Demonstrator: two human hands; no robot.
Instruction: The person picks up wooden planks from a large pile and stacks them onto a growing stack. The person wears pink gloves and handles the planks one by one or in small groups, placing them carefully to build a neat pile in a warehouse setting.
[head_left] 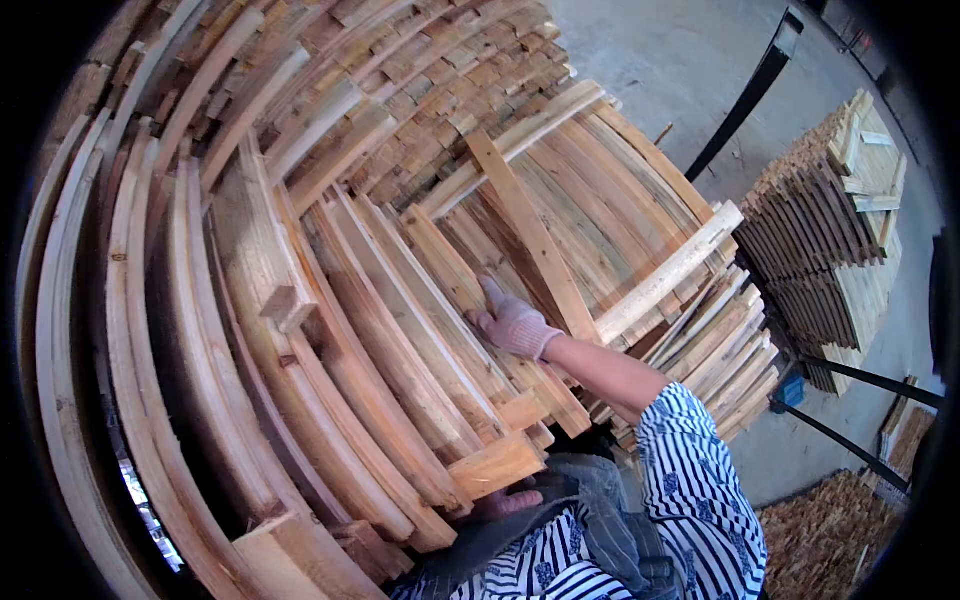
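My right hand (515,325), in a pale pinkish glove, reaches over a flat wooden board (440,250). Its thumb lies on the board's face and its fingers are at the edge, closed about it. This board stands at the right end of a row of long boards. Low in the middle, my left hand (508,502) shows only in part below a short wooden block (498,465); most of its fingers are hidden. Beside my right hand lies a slatted wooden panel (600,200) with crosspieces and a diagonal brace (530,235).
Long boards (130,300) stand closely packed on the left. Behind them rises a stack of sawn timber (450,90). More panels (825,230) are piled on the concrete floor (660,60) at the right. Black bars (745,95) cross there, near a heap of wood pieces (830,530).
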